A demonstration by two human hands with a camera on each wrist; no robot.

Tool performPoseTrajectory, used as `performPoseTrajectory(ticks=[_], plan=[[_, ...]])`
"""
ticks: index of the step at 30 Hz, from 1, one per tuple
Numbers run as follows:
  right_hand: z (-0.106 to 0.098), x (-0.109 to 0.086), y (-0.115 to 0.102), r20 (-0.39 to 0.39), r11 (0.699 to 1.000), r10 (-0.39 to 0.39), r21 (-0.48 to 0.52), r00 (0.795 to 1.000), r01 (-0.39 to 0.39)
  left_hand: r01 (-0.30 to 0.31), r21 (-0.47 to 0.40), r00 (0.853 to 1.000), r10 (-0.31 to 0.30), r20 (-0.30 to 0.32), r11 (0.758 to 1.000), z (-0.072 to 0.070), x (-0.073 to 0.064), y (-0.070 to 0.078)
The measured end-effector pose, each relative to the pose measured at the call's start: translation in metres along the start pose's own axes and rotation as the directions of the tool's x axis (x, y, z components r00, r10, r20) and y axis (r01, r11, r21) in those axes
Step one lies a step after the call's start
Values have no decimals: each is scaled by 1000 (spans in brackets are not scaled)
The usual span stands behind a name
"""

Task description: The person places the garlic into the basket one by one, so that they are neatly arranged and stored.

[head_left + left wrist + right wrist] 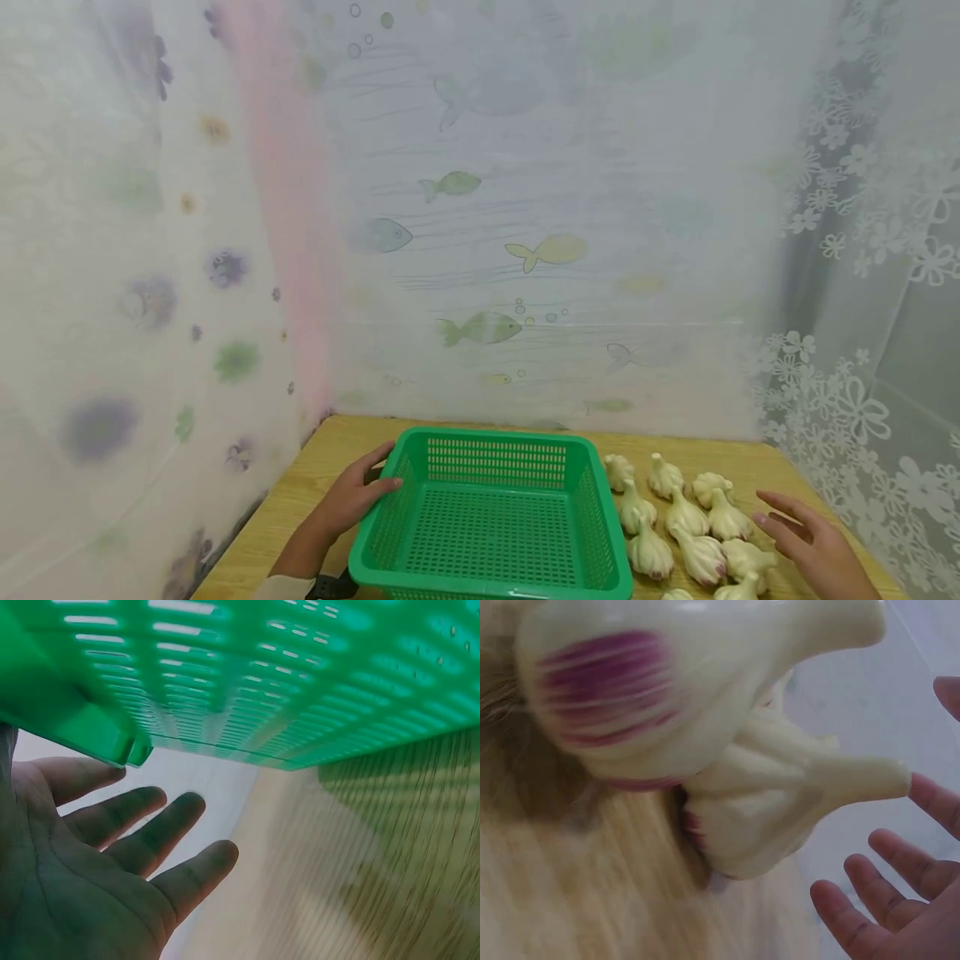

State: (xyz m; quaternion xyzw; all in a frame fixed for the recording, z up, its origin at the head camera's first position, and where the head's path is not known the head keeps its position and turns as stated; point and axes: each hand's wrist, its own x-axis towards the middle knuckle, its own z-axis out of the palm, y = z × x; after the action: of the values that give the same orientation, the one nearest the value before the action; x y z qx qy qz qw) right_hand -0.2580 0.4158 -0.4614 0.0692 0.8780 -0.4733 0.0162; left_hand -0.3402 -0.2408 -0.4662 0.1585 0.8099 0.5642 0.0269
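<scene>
A green plastic basket [487, 435] with slotted walls stands on the table, with nothing inside. My left hand [356, 496] is at its left side, thumb over the rim. In the left wrist view that hand's fingers [169, 832] are spread and straight, below the basket's outer wall [217, 697]. Several white garlic bulbs [726, 518] with purple streaks lie to the right of the basket. Beside them, at the right, hovers my right hand [813, 542], holding nothing. Its fingers [904, 862] reach loosely toward the stem of a garlic bulb [765, 787] in the right wrist view.
The wooden table [330, 442] runs back to a sheet [540, 167] printed with fish. Hanging sheets with flower prints close in the left [150, 350] and right [847, 400] sides. A dark watch [330, 587] is on the left wrist.
</scene>
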Motion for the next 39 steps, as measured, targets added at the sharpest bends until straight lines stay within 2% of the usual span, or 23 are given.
performPoseTrajectory(ticks=[4, 13, 17, 23, 29, 35, 39], plan=[[3, -1, 6, -2, 999, 29, 35, 1000, -29, -5, -42, 1000, 6, 29, 999, 0, -1, 4], [6, -3, 19, 44, 980, 90, 176, 995, -97, -20, -79, 1000, 21, 23, 997, 3, -2, 5], [5, -4, 23, 71, 966, 93, 235, 993, -107, -18, -68, 1000, 19, 16, 998, 4, -3, 3], [4, -6, 32, 108, 949, 65, 300, 992, -95, 19, -79, 1000, -17, 19, 997, 4, -6, 2], [2, -6, 35, 130, 947, 57, 307, 990, -95, 9, -113, 999, -3, 55, 994, 5, -11, 3], [-4, -7, 40, 214, 940, 70, 314, 974, -136, 11, -130, 1000, -8, 19, 992, 7, -11, 0], [-8, -6, 45, 264, 947, 24, 304, 964, -107, 18, -148, 1000, -16, 10, 989, 8, -12, 1]])
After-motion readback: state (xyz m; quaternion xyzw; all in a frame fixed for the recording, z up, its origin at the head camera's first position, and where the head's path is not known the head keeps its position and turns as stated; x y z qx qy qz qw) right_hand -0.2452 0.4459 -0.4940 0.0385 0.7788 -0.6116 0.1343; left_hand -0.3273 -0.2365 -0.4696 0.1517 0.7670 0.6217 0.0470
